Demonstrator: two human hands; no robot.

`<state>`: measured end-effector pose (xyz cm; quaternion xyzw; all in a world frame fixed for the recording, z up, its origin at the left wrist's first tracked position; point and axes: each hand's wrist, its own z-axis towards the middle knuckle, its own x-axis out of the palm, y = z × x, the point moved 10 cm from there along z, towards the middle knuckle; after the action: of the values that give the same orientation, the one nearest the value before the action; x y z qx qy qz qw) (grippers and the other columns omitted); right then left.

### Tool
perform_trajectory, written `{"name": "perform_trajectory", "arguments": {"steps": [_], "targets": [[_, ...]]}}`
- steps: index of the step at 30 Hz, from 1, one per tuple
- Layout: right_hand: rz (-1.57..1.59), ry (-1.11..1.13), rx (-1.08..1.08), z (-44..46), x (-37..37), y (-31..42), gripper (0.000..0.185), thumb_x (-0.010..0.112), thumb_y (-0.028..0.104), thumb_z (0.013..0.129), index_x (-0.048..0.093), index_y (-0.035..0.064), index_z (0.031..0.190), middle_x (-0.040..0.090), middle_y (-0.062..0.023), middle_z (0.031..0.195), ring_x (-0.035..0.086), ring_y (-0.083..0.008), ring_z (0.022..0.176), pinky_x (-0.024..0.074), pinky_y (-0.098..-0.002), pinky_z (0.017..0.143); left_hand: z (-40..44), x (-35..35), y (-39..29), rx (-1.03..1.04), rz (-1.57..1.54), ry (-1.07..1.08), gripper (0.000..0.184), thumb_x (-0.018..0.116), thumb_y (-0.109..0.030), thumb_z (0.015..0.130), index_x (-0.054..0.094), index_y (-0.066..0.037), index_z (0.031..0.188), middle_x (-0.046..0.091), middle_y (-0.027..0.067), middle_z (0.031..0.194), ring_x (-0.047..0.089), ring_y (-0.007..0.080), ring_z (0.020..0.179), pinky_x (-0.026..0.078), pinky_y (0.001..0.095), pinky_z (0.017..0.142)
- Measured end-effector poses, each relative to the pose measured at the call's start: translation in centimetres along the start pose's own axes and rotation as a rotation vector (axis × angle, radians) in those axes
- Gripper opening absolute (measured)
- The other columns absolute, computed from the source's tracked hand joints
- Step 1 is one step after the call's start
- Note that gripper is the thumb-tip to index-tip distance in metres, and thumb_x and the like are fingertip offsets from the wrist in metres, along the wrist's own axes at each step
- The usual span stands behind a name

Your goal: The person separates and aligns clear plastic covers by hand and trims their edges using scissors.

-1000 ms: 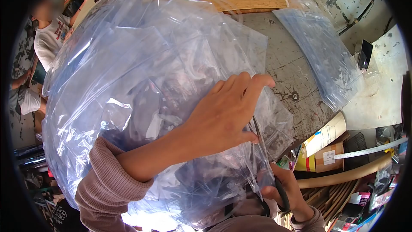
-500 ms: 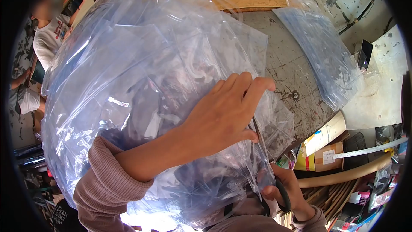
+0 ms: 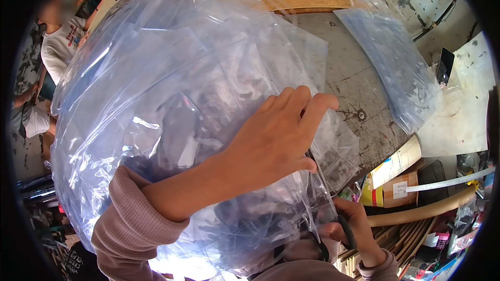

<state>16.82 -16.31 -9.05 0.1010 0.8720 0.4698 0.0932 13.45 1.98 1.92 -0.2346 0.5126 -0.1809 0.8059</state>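
1. Head view, left hand: thumb and index finger apart, resting on the clear plastic heaped over the worktop.
2. Head view, right hand: clamped on the scissors, blades at the plastic.

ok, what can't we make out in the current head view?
All in the head view:
Left hand: palm, hidden by the back of the hand.
Scissors: upper blade's tip, apparently behind the left hand.
Right hand: some fingertips, hidden around the handle.
Clear plastic sheets: layer count, lost in overlap and glare.
White label: print too small.
Person at upper left: face blurred.
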Motion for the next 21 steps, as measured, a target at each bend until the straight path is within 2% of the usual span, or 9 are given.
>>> {"name": "perform_trajectory", "arguments": {"steps": [2, 4, 5, 7, 10, 17, 20, 21], "targets": [[0.015, 0.016, -0.020, 0.2, 0.0, 0.4, 0.049, 0.075, 0.044, 0.075, 0.060, 0.0017, 0.094, 0.047, 0.0060, 0.063, 0.039, -0.0038, 0.059, 0.0298, -0.0201, 0.053, 0.0, 0.0, 0.0, -0.012, 0.010, 0.014, 0.079, 0.078, -0.038, 0.064, 0.039, -0.009, 0.126, 0.043, 0.0105, 0.093, 0.045, 0.0267, 0.084, 0.037, 0.0391, 0.081], [0.165, 0.084, -0.116, 0.1, 0.6, 1.6, 0.054, 0.073, 0.048, 0.077, 0.057, 0.0005, 0.097, 0.050, 0.0038, 0.073, 0.044, -0.0039, 0.067, 0.0312, -0.0187, 0.059, 0.1, 0.4, 0.2, -0.032, -0.086, 0.069, 0.080, 0.082, -0.026, 0.064, 0.036, -0.009, 0.128, 0.043, 0.0096, 0.093, 0.046, 0.0259, 0.085, 0.037, 0.0382, 0.083], [0.166, 0.084, -0.117, 0.1, 0.5, 1.6, 0.054, 0.073, 0.048, 0.077, 0.057, 0.0005, 0.097, 0.050, 0.0038, 0.073, 0.044, -0.0039, 0.067, 0.0312, -0.0187, 0.059, 0.1, 0.3, 0.2, -0.032, -0.085, 0.070, 0.080, 0.082, -0.026, 0.064, 0.036, -0.009, 0.128, 0.043, 0.0096, 0.093, 0.046, 0.0259, 0.085, 0.037, 0.0382, 0.083], [0.158, 0.155, -0.048, 0.1, 0.8, 0.9, 0.060, 0.071, 0.052, 0.076, 0.054, -0.0006, 0.101, 0.051, 0.0013, 0.078, 0.045, -0.0046, 0.073, 0.0328, -0.0191, 0.063, 0.3, 0.4, 0.4, -0.050, -0.151, 0.095, 0.082, 0.081, -0.013, 0.063, 0.034, -0.010, 0.130, 0.043, 0.0084, 0.093, 0.046, 0.0244, 0.086, 0.037, 0.0377, 0.084], [0.196, 0.161, -0.001, 0.0, 1.1, 1.2, 0.062, 0.072, 0.052, 0.076, 0.054, -0.0003, 0.103, 0.051, 0.0019, 0.078, 0.045, -0.0047, 0.072, 0.0343, -0.0192, 0.064, 0.3, 0.6, 0.4, -0.056, -0.130, 0.120, 0.082, 0.079, -0.009, 0.063, 0.032, -0.010, 0.131, 0.042, 0.0082, 0.093, 0.046, 0.0232, 0.086, 0.037, 0.0371, 0.084], [0.191, 0.121, -0.024, -0.1, 0.8, 1.3, 0.061, 0.072, 0.050, 0.076, 0.053, -0.0002, 0.103, 0.052, 0.0014, 0.079, 0.046, -0.0047, 0.073, 0.0361, -0.0191, 0.065, 0.1, 1.0, 0.3, -0.045, -0.146, 0.170, 0.079, 0.078, -0.009, 0.066, 0.032, -0.008, 0.130, 0.048, 0.0062, 0.090, 0.052, 0.0233, 0.085, 0.037, 0.0368, 0.085], [0.245, 0.095, -0.018, -0.5, 0.6, 0.8, 0.061, 0.073, 0.050, 0.075, 0.053, -0.0002, 0.103, 0.052, 0.0009, 0.080, 0.047, -0.0052, 0.073, 0.0370, -0.0197, 0.065, 0.0, 1.2, 0.3, -0.072, -0.084, 0.244, 0.072, 0.075, -0.012, 0.070, 0.034, -0.008, 0.128, 0.052, 0.0034, 0.087, 0.054, 0.0214, 0.084, 0.036, 0.0363, 0.087], [0.232, 0.103, 0.003, -0.7, 0.6, 0.1, 0.062, 0.074, 0.050, 0.074, 0.053, -0.0005, 0.103, 0.052, 0.0008, 0.080, 0.048, -0.0054, 0.073, 0.0375, -0.0201, 0.065, 0.0, 1.2, 0.2, -0.075, -0.113, 0.260, 0.062, 0.073, -0.015, 0.073, 0.039, -0.009, 0.124, 0.053, 0.0023, 0.086, 0.053, 0.0201, 0.084, 0.035, 0.0358, 0.087]]}}
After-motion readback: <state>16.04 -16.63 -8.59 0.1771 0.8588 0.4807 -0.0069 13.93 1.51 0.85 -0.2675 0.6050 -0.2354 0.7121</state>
